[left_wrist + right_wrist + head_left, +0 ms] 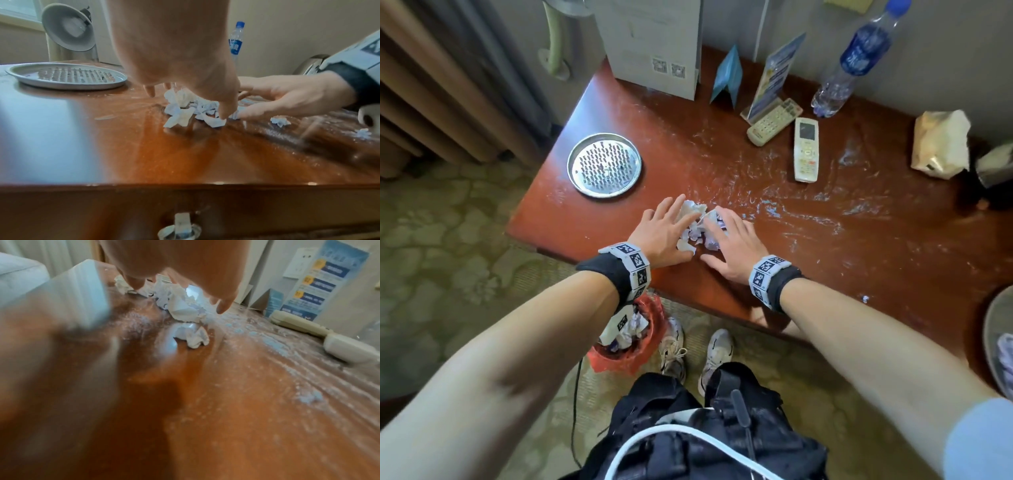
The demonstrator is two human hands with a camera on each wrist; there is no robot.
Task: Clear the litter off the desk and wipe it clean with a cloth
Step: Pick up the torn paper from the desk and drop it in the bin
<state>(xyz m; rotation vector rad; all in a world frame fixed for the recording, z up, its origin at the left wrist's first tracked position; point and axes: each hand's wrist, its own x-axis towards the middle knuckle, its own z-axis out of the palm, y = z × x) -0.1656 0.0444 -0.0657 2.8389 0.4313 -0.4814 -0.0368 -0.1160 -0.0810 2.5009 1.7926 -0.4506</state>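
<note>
A small heap of crumpled white paper scraps lies near the front of the reddish-brown desk. My left hand lies open against the heap's left side and my right hand open against its right side, fingers spread over the scraps. In the left wrist view the paper heap sits between my left fingers and the right hand. The right wrist view shows more paper scraps under the fingers and one loose ball. White powdery smears streak the desk.
A round metal perforated tray sits at the desk's left. Two remotes, leaflet stands, a water bottle, a paper bag and a crumpled bag line the back. A red bin with paper stands below the front edge.
</note>
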